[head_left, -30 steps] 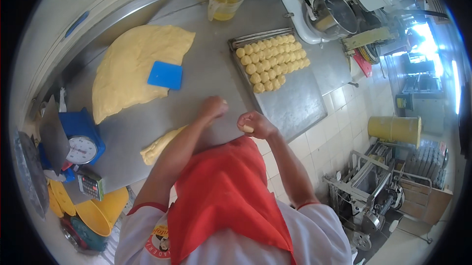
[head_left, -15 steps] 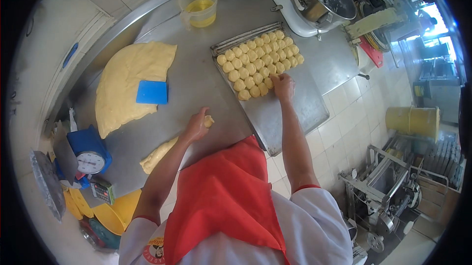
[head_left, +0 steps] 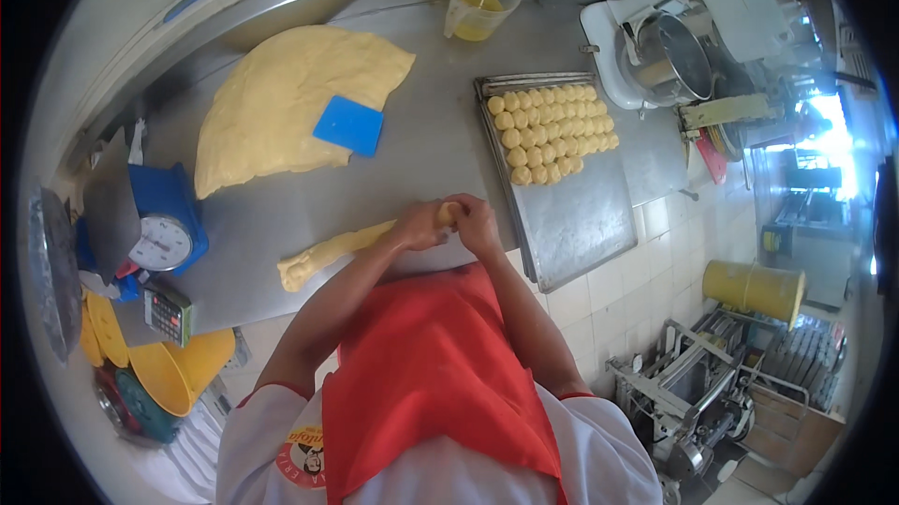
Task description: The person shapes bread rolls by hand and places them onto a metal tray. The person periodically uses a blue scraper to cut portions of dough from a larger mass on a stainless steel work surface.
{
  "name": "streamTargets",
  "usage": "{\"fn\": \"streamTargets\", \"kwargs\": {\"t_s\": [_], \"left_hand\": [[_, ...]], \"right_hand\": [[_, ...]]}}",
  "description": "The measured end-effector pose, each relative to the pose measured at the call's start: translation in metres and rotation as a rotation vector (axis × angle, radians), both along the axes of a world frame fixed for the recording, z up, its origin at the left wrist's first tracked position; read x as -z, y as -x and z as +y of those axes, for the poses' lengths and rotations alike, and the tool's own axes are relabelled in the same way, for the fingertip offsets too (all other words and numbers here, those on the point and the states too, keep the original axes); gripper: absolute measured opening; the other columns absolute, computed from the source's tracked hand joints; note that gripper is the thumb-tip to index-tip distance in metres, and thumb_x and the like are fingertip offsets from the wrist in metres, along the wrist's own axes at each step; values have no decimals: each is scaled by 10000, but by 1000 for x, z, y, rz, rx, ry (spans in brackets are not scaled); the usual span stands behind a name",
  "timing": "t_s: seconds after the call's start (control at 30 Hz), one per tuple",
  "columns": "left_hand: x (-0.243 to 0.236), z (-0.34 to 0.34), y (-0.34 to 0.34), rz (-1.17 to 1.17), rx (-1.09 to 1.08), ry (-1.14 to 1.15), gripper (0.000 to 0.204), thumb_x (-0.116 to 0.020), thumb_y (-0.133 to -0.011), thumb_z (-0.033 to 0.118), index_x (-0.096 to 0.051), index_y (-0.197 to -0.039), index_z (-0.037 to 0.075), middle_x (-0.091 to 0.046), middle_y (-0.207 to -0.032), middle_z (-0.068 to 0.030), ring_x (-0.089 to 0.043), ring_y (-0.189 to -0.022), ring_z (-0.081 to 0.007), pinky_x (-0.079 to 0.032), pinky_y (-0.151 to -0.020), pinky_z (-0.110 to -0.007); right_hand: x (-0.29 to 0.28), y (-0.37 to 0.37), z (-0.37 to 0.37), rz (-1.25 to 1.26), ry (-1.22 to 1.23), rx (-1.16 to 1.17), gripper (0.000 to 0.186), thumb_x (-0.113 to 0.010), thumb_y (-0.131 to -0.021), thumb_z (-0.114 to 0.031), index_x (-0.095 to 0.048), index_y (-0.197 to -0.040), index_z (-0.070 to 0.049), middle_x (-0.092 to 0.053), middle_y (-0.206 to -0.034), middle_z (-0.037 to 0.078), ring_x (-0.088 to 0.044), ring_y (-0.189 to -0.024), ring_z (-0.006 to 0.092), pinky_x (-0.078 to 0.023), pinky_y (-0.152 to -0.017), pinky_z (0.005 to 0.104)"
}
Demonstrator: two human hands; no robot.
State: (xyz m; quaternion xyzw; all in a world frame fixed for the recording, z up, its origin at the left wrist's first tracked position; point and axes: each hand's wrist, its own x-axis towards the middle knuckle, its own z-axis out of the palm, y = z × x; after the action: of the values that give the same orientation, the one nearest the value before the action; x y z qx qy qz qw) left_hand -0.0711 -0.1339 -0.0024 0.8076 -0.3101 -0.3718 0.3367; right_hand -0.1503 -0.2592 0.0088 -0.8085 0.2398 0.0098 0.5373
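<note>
- Brings the right hand [head_left: 475, 227] back from the baking tray [head_left: 581, 224] to meet the left hand [head_left: 420, 227] over the steel bench [head_left: 426, 130], a half-second after reaching across to the dough balls [head_left: 540, 134].
- Grips a small dough lump [head_left: 449, 215] between both hands, just ahead of the red apron [head_left: 440, 336]: curls the left hand around one side, pinches with the right at the other.
- Cannot tell, from this angle, the exact placement of fingertips or the lump's attachment to the dough rope [head_left: 332, 252].
- Leaves that rope on the bench, stretched leftward from beside the left forearm, near the front edge.
- Appears to add one ball to the row nearest the apron, with the tray's near part still bare.
- Suggests, by this change, a placement finished and a turn back to portioning and rounding.
- Leaves the blue dough scraper [head_left: 348, 126] overlapping the cut edge of the large dough slab [head_left: 281, 102], untouched by either hand.
- Includes a clear jug [head_left: 479, 16] of yellow liquid behind the tray, beside the stand mixer [head_left: 613, 46].
</note>
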Motion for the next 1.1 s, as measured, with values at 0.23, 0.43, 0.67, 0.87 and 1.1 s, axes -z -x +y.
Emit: {"fn": "streamTargets", "kwargs": {"t_s": [0.23, 0.43, 0.67, 0.87, 1.1], "left_hand": [[-9, -19, 12, -194, 27, -319, 266, -619, -804, 243, -710, -930, 27, -706, -994, -181, -677, -947, -363, -543, -818, -463], [-3, -18, -21, -55, -57, -442, 185, -620, -738, 191, -732, -817, 68, -707, -896, -202, -696, -852, -358, -560, -751, -457], [6, -16, -30, -169, -91, -353, 300, -648, -687, 69, -642, -983, 25, -669, -963, -240, -648, -947, -416, -520, -806, -464], [15, -8, -15, -108, -185, -199, 555, -592, -729, -43, -452, -1263, 11, -625, -1087, -263, -596, -1056, -434, -478, -900, -451], [14, 1, -11, -101, -206, -61, 852, -695, -664, -23, -314, -1422, 56, -588, -1085, -193, -590, -1041, -363, -473, -927, -413]], "right_hand": [[-10, -12, 12, 86, 475, 77, 304, -567, -914, -257, -654, -849, 27, -648, -779, 248, -646, -767, 432, -508, -711, 463], [-26, 15, -41, 158, -160, -479, 256, -601, -893, -259, -703, -877, -24, -679, -773, 93, -647, -729, 230, -516, -663, 385], [4, 62, -198, -182, -136, 574, 280, -594, -873, -109, -643, -1112, 29, -669, -801, 94, -621, -703, 172, -516, -621, 309], [37, 17, -285, -2, 300, 698, 223, -672, -849, -183, -661, -946, 18, -660, -788, 185, -668, -734, 269, -525, -662, 382], [9, 11, -217, -159, 921, 597, 317, -740, -838, -267, -663, -978, 6, -669, -899, 184, -643, -876, 370, -506, -783, 429]]}}
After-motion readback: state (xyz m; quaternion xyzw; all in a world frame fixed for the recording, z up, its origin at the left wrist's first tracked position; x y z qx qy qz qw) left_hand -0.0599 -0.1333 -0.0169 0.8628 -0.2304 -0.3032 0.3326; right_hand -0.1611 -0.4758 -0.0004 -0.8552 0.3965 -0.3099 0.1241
